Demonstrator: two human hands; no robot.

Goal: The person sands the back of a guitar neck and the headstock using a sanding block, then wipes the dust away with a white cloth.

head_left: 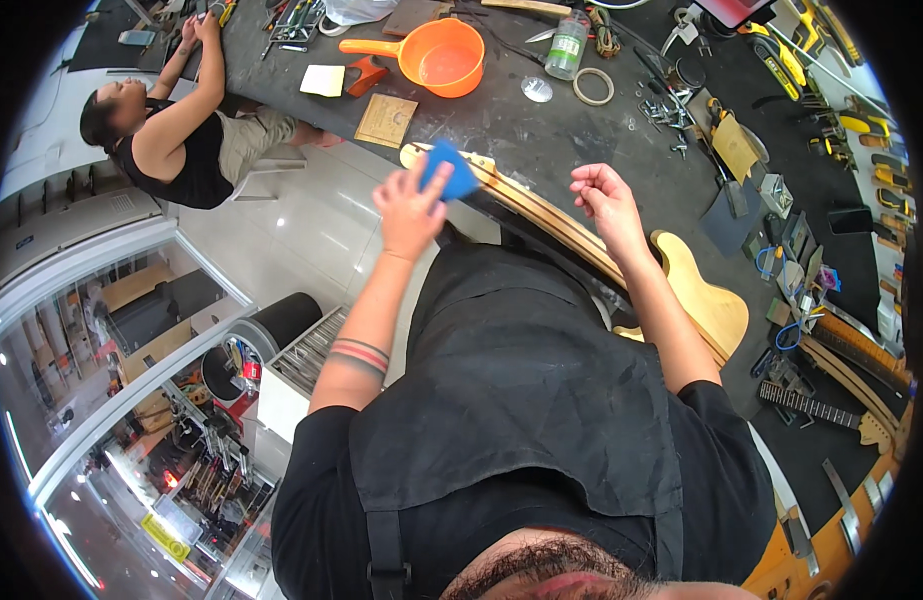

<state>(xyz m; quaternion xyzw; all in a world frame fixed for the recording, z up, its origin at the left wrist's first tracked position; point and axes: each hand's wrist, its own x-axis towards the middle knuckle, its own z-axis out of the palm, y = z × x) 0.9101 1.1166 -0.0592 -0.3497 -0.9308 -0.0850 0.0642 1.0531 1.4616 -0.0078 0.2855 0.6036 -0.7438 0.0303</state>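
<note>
A pale wooden electric guitar [706, 300] lies along the bench's near edge, its neck reaching left to a pale headstock, its body partly behind my right forearm. My left hand [409, 207] grips a blue sheet or pad [448, 172] over the headstock end, covering part of it. Above the neck, right of the blue sheet, my right hand [603, 200] has its fingers curled toward the thumb; whether anything is between the fingertips is too small to tell.
The dark bench [521, 130] holds an orange pot [441, 55], bottle [566, 47], tape roll [593, 86] and brown square [384, 120]. Tools and a fretted neck [806, 405] crowd the right. A co-worker [171, 150] sits at upper left. A black bin [286, 320] stands lower left.
</note>
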